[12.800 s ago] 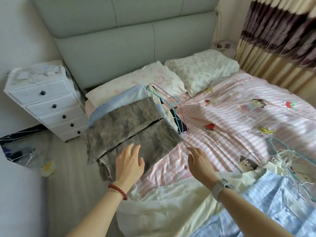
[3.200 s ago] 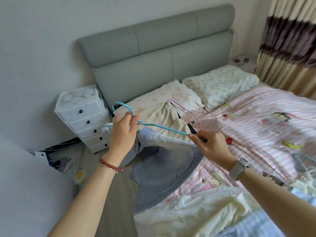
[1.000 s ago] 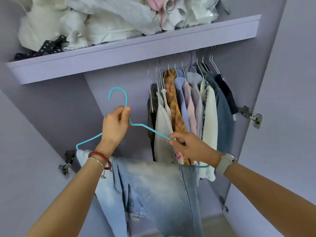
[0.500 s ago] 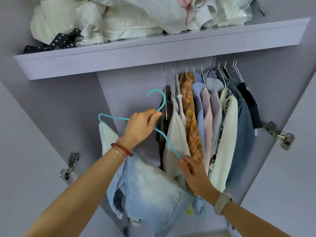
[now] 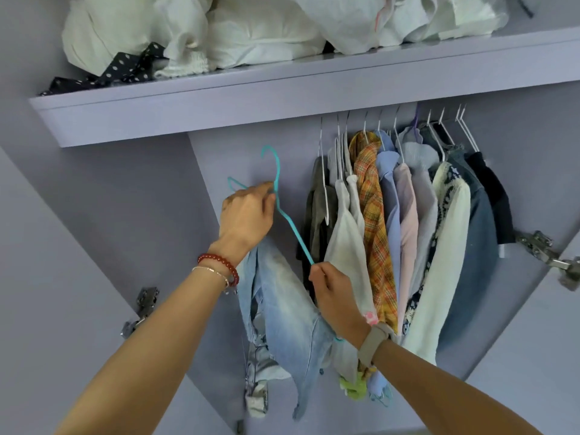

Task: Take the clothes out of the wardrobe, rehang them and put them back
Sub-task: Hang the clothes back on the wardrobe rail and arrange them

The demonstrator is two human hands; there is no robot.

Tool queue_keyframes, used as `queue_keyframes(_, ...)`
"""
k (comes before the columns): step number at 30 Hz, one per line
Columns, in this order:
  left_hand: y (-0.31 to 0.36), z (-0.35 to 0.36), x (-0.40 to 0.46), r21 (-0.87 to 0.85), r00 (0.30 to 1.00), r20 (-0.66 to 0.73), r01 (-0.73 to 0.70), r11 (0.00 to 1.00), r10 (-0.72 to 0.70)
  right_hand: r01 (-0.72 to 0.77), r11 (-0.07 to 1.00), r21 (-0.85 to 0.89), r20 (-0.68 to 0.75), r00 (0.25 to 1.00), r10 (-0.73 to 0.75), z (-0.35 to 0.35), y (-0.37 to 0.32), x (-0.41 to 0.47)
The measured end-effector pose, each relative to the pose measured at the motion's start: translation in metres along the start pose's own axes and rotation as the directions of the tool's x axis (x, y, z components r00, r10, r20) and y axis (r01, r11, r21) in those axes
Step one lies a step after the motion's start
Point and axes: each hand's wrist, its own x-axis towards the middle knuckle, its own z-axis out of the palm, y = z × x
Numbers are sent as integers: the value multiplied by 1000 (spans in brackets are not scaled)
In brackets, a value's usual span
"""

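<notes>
Head view: left hand (image 5: 246,216) grips the teal hanger (image 5: 284,211) at its neck, fingers curled round the wire. Right hand (image 5: 337,295) pinches its lower arm. Pale jeans (image 5: 282,312) drape from it, just left of the hung clothes (image 5: 401,227) inside the wardrobe (image 5: 201,111).

No text, label, brand, number or sign can be read in this view.
</notes>
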Motion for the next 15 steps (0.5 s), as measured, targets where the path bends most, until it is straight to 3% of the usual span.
queue_keyframes(2,-6,-6,-10,74,1000,-26,12,997,-10,27,1000,-4,-31,999,-27,5,0,14)
queue_keyframes(4,-9,-18,-19,68,978,-188,-83,994,94,59,998,-22,-50,997,-60,9,-3,30)
queue_keyframes(8,-10,-40,-9,200,846,-439,-238,951,304,42,997,-63,-117,992,-49,21,-12,67)
queue_keyframes(11,-9,-47,12,303,814,-483,-191,934,323,21,998,-66,-217,975,-35,34,-23,96)
queue_keyframes(15,-17,-42,31,349,868,-421,-113,930,264,-26,994,-105,-309,951,-7,51,-38,139)
